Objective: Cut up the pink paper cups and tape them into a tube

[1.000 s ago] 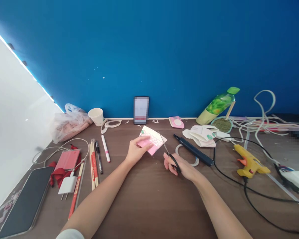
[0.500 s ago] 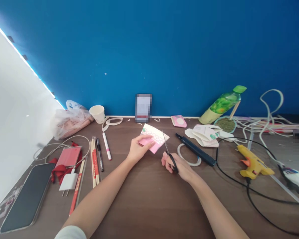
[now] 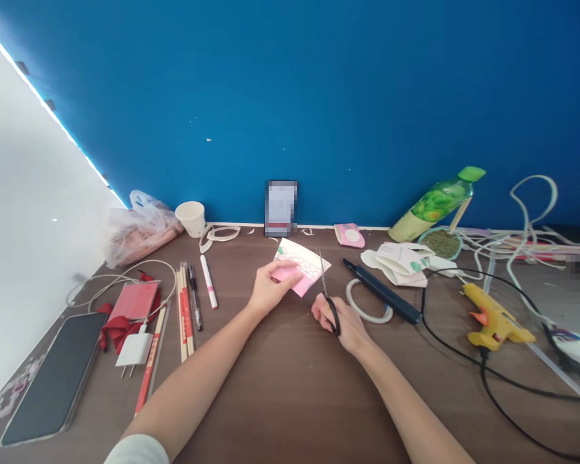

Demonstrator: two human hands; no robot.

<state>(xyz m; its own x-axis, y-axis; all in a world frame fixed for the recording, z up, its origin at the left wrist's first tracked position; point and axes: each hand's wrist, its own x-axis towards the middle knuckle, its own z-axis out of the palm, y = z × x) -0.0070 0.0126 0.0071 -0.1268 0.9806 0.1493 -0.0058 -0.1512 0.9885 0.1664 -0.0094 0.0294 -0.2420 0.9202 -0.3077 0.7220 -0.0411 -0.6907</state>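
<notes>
Scissors stand steeper than one second ago; right hand shifted slightly left, away from white ring. Its fingers curl round the handles, blades at right edge of paper piece. Left hand pinches that piece, thumb against fingers, before propped phone.

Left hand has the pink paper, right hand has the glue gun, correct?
No: in the head view, the right hand holds black-handled scissors; the glue gun lies on the table. The left hand does hold the pink paper.
</notes>
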